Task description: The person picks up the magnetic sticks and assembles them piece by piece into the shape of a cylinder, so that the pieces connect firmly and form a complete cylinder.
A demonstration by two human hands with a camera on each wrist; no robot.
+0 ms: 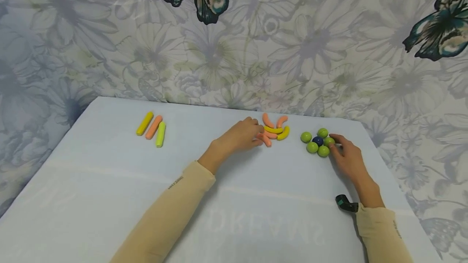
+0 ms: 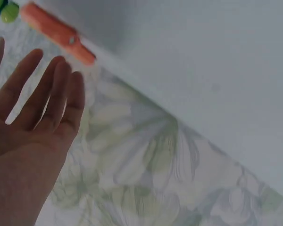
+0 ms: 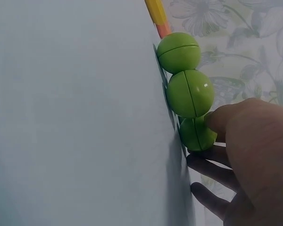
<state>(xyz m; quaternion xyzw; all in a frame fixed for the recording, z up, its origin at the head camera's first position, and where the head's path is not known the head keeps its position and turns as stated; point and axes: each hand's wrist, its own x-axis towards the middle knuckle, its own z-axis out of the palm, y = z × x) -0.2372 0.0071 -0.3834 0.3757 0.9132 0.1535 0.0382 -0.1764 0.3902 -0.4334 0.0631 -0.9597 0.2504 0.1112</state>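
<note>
Sleeves (image 1: 164,216) cropped; green ball (image 3: 196,136) partly hidden.

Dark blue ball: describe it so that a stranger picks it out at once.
Start at the white table and go to its far right part, where the right hand touches a cluster of round pieces. Five green balls form a ring there. The dark blue ball sits inside that ring, the only one that is not green.
</note>
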